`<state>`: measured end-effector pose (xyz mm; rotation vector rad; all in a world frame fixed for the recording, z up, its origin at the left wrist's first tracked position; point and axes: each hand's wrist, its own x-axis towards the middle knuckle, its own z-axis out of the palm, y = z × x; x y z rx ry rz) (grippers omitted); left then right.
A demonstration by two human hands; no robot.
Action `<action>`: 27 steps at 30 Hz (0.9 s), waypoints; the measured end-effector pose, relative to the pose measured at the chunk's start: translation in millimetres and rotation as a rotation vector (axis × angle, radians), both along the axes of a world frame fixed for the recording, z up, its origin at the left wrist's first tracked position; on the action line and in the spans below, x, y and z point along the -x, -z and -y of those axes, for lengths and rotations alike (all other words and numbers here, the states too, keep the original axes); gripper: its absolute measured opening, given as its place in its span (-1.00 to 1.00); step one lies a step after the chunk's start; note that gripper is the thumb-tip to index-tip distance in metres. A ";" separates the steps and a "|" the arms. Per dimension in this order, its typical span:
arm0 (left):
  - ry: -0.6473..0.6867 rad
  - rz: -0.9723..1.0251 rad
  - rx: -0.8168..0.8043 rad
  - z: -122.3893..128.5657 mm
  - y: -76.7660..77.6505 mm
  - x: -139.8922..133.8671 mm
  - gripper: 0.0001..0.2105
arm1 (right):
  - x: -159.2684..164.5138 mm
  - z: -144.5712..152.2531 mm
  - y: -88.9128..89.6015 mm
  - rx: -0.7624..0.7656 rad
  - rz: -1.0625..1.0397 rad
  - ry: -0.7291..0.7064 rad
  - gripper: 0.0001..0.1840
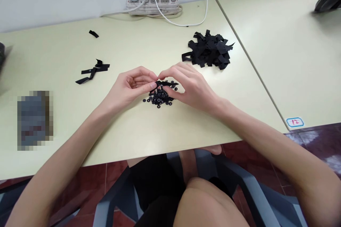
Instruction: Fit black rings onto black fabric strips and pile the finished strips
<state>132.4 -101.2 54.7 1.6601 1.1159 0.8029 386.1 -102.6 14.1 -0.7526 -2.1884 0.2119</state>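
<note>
Both hands meet over a small heap of round black snap fasteners [160, 98] on the table. A short black fabric strip [170, 83] stretches between them. My left hand [137, 83] pinches the strip's left end between thumb and fingers. From the other side, my right hand [188, 83] has its thumb below and its index finger above the strip, the fingertips close to the left ones. Whether a snap sits in the fingers is hidden. Farther back on the right lies a pile of black fabric strips [210, 49]. Several more strips [93, 71] lie at the left.
A power strip [153, 5] with a white cable [183, 25] stands against the wall. One loose black piece [93, 34] lies back left. A blurred-out object [34, 120] is at the left. The table's front edge runs above my lap, and a numbered label [295, 122] marks the right.
</note>
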 end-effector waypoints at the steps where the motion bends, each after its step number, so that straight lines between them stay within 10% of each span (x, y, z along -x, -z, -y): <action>1: 0.008 0.005 0.004 -0.5 0.2 0.3 -0.69 | -0.7 0.2 0.3 0.014 0.012 -0.001 -0.73; 27: 0.044 -0.137 0.021 -1.0 -6.9 -0.7 -0.76 | -11.9 -3.0 -5.8 -0.053 0.162 -0.067 -0.63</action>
